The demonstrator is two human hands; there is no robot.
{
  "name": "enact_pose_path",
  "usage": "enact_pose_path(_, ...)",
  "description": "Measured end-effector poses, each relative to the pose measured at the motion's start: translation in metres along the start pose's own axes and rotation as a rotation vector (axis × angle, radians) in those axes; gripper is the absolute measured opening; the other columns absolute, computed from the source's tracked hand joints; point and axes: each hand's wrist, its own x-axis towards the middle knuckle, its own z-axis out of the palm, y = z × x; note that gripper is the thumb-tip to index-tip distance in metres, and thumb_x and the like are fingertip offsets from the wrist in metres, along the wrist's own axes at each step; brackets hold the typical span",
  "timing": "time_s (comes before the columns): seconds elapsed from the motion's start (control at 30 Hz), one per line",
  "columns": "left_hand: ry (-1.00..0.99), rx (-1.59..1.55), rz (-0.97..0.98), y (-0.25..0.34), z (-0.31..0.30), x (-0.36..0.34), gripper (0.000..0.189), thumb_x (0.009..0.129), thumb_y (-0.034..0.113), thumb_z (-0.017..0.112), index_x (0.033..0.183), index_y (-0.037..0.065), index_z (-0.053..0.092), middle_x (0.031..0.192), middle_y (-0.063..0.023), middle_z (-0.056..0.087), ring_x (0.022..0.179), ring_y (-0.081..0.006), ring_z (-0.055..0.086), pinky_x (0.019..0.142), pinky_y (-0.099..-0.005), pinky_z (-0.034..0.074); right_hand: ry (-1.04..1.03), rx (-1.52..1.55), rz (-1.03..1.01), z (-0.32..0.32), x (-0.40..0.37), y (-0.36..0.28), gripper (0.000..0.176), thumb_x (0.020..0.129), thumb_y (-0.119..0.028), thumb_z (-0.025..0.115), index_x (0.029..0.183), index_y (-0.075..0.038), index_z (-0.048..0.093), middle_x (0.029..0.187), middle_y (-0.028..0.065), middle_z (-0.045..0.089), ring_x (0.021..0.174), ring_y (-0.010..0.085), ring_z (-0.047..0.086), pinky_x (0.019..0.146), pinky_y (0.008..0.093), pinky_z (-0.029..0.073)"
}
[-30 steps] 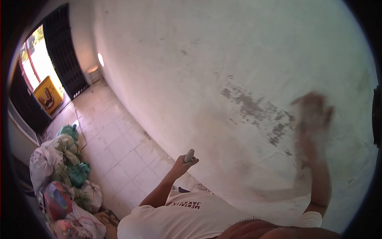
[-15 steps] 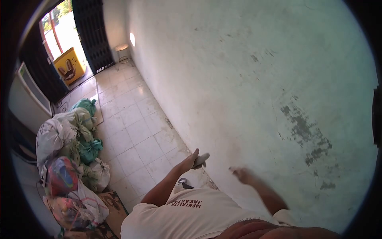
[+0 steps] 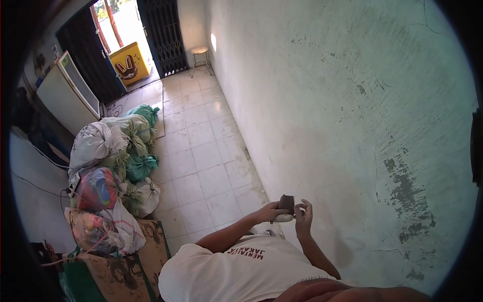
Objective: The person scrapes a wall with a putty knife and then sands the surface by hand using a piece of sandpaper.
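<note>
In front of my shirt, beside the wall, both hands are close together. My left hand (image 3: 268, 213) is closed around a small dark brown piece of sandpaper (image 3: 287, 202), its flat face turned up. A pale, rounded piece (image 3: 283, 218) shows just below it in the same grip. The curled fingertips of my right hand (image 3: 304, 217) are at the sandpaper's right edge. The painted wall (image 3: 322, 141) to the right is scuffed, with a dark patch of bare plaster (image 3: 402, 189).
Several tied sacks (image 3: 93, 143) are piled on the left, with flattened cardboard (image 3: 121, 274) below them. Pale floor tiles (image 3: 201, 151) run toward an open doorway, where a yellow chest (image 3: 131, 63) stands. A stool (image 3: 199, 51) is by the far wall corner, and a fridge (image 3: 70, 95) at left.
My right hand has come off the wall side and met my left hand at the sandpaper. The brown face now shows instead of the grey one. The view has shifted left.
</note>
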Motion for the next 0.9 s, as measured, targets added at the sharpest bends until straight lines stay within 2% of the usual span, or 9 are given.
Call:
enact_pose_path(0.03, 0.061, 0.013, 0.009, 0.002, 0.0, 0.004, 0.033, 0.093, 0.028, 0.06, 0.116, 0.005, 0.059, 0.081, -0.0013, 0.062, 0.054, -0.0073, 0.052, 0.041, -0.0241, 0.04, 0.052, -0.02, -0.045, -0.001, -0.001, -0.008, 0.037, 0.093, -0.021, 0.062, 0.122, 0.0, 0.051, 0.096, 0.006, 0.058, 0.085, 0.0126, 0.057, 0.077, 0.0279, 0.048)
enact_pose_path(0.13, 0.221, 0.105, 0.052, 0.028, 0.005, 0.003, 0.027, 0.092, 0.025, 0.059, 0.109, 0.004, 0.061, 0.083, -0.0025, 0.063, 0.061, -0.0089, 0.056, 0.049, -0.0258, 0.045, -0.138, -0.209, -0.345, -0.016, 0.003, -0.015, 0.044, 0.095, -0.029, 0.06, 0.125, 0.001, 0.047, 0.099, 0.007, 0.057, 0.087, 0.0131, 0.056, 0.08, 0.0301, 0.048)
enact_pose_path(0.2, 0.296, 0.124, 0.156, 0.019, 0.011, 0.022, 0.027, 0.092, 0.026, 0.06, 0.108, 0.004, 0.062, 0.082, -0.0022, 0.063, 0.062, -0.0089, 0.056, 0.051, -0.0251, 0.046, -0.259, -0.206, -0.299, -0.016, 0.006, -0.027, 0.044, 0.092, -0.022, 0.065, 0.128, -0.003, 0.048, 0.099, 0.0087, 0.058, 0.09, 0.0149, 0.055, 0.079, 0.0306, 0.047)
enact_pose_path(0.27, 0.267, 0.161, 0.235, -0.001, 0.018, 0.048, 0.024, 0.091, 0.022, 0.058, 0.105, 0.002, 0.062, 0.087, -0.0033, 0.065, 0.075, -0.0096, 0.058, 0.064, -0.0267, 0.049, -0.267, -0.316, -0.432, -0.015, 0.014, -0.039, 0.042, 0.084, -0.017, 0.073, 0.117, 0.0, 0.054, 0.095, 0.0114, 0.061, 0.085, 0.0167, 0.061, 0.073, 0.0288, 0.049)
enact_pose_path(0.33, 0.23, 0.167, 0.221, 0.008, 0.025, 0.058, 0.023, 0.091, 0.02, 0.057, 0.106, 0.002, 0.062, 0.089, -0.0033, 0.065, 0.08, -0.0095, 0.058, 0.069, -0.0273, 0.049, -0.255, -0.31, -0.329, -0.032, 0.021, -0.03, 0.037, 0.082, -0.019, 0.075, 0.109, 0.0, 0.057, 0.091, 0.0114, 0.062, 0.081, 0.0169, 0.061, 0.071, 0.029, 0.05)
enact_pose_path(0.47, 0.244, 0.13, 0.212, -0.036, 0.038, 0.09, 0.024, 0.091, 0.018, 0.057, 0.107, 0.001, 0.062, 0.09, -0.0029, 0.064, 0.082, -0.0095, 0.058, 0.071, -0.0272, 0.049, -0.267, -0.324, -0.194, -0.065, 0.036, 0.009, 0.028, 0.082, -0.019, 0.076, 0.095, 0.0, 0.06, 0.083, 0.009, 0.063, 0.071, 0.0156, 0.061, 0.064, 0.0286, 0.05)
enact_pose_path(0.67, 0.492, -0.06, 0.122, -0.067, 0.034, 0.112, 0.026, 0.083, 0.017, 0.066, 0.101, -0.003, 0.068, 0.091, -0.0058, 0.069, 0.086, -0.013, 0.061, 0.08, -0.0303, 0.049, -0.176, -0.091, 0.106, -0.105, 0.023, 0.047, 0.022, 0.084, -0.013, 0.072, 0.09, 0.001, 0.056, 0.071, 0.0061, 0.062, 0.061, 0.0119, 0.061, 0.056, 0.0263, 0.051)
enact_pose_path(0.8, 0.815, 0.125, 0.428, -0.042, -0.02, 0.155, 0.027, 0.082, 0.012, 0.067, 0.104, -0.005, 0.067, 0.096, -0.0142, 0.071, 0.089, -0.0187, 0.066, 0.082, -0.0329, 0.05, -0.076, 0.241, 0.362, -0.132, 0.008, 0.071, 0.028, 0.082, -0.007, 0.071, 0.099, 0.003, 0.051, 0.094, 0.0157, 0.062, 0.077, 0.0251, 0.068, 0.071, 0.0366, 0.059)
enact_pose_path(0.9, 0.998, 0.167, 0.59, 0.052, -0.053, 0.174, 0.028, 0.082, 0.006, 0.067, 0.107, -0.006, 0.066, 0.094, -0.0144, 0.072, 0.09, -0.0196, 0.067, 0.082, -0.033, 0.051, -0.115, 0.362, 0.551, -0.143, 0.004, 0.074, 0.055, 0.085, -0.005, 0.066, 0.128, 0.005, 0.035, 0.111, 0.0237, 0.056, 0.088, 0.0352, 0.067, 0.081, 0.042, 0.057)
